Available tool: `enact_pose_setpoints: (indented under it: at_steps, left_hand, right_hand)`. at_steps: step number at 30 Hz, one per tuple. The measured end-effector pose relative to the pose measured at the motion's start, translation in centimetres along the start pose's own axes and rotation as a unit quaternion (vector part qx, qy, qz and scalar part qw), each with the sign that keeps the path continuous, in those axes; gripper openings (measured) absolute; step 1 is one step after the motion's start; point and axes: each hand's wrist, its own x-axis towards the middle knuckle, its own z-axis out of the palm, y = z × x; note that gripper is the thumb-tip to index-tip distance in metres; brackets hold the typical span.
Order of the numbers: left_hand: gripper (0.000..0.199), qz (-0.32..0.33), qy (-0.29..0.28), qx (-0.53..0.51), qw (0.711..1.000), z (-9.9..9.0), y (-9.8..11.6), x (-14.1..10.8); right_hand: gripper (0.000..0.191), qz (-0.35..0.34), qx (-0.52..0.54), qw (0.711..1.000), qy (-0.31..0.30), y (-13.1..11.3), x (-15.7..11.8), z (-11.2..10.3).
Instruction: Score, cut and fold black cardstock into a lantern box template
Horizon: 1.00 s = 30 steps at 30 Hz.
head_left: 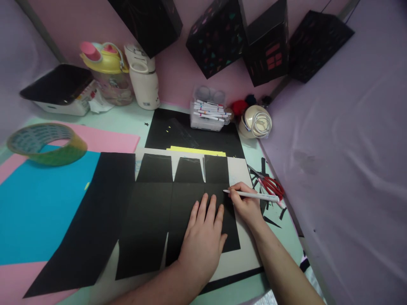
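A large sheet of black card with slits and tapered flaps cut along its edges lies across the table. On its right part my left hand rests flat, fingers spread, palm down. My right hand grips a white pen close to its pointed end. The tip is at the black card near its right edge, below the upper right flap; whether it touches is too fine to tell. Under the card, a pale board shows at the right and bottom.
Red-handled scissors lie among black scraps at the right. A tape roll sits on blue and pink sheets at the left. Behind stand a marker box, a white bottle and a yellow-topped jug. Black boxes hang overhead.
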Motion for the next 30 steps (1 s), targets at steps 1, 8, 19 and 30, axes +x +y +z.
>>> enact_pose_setpoints:
  at_steps: [1,8,19,30]
  left_hand:
    - [0.057,0.000,0.000,-0.001,1.000,-0.01,0.00,0.00]
    - [0.057,-0.005,0.005,-0.007,1.000,0.04,0.01,0.05]
    - [0.055,-0.001,0.002,-0.002,1.000,0.11,-0.03,-0.08]
    - [0.055,0.000,-0.001,-0.001,1.000,0.26,-0.05,-0.04]
  right_hand:
    - [0.018,-0.001,-0.001,1.000,-0.002,-0.04,0.02,-0.02]
    - [0.017,0.000,0.009,1.000,-0.014,-0.03,0.01,-0.17]
    - [0.015,0.004,0.014,1.000,-0.005,0.23,0.04,-0.13]
    - [0.015,0.004,0.022,1.000,0.002,0.21,-0.04,-0.08]
